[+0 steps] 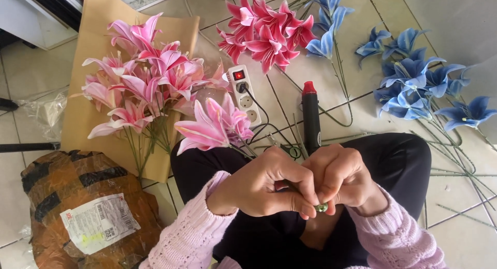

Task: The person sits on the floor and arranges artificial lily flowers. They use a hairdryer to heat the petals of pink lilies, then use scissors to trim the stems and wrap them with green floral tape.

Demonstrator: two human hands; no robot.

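The two hands meet close to the camera, above the lap. The left hand [264, 183] and the right hand [341, 178] are pressed together, the fingers curled, and both pinch the same thin green stem [322, 208]; only its end shows below the fingertips. This stem runs up and left between the hands to a pink lily [212, 126], which hangs over the left knee. Both arms wear pink knitted sleeves [191, 227], and the legs are in black trousers [398, 155].

To the left, on the floor [466, 20], lies a brown parcel [83, 207] wrapped in tape, with a white label on top. Just beyond the hands, a black glue gun [311, 116] with a red tip lies on the tiles, pointing away. Beside it, on the left, is a white power strip [243, 93] with a red switch, and a black cable goes from it toward the knees.

Further left, a bunch of pink lilies [145, 77] lies on a sheet of brown paper [93, 20]. At the far end there is a cluster of red lilies [266, 31], touching some blue flowers beside it. On the right, well apart from the hands, blue lilies [419, 82] lie with their long stems spread over the tiles. A clear plastic bag [46, 111] lies at the left edge.
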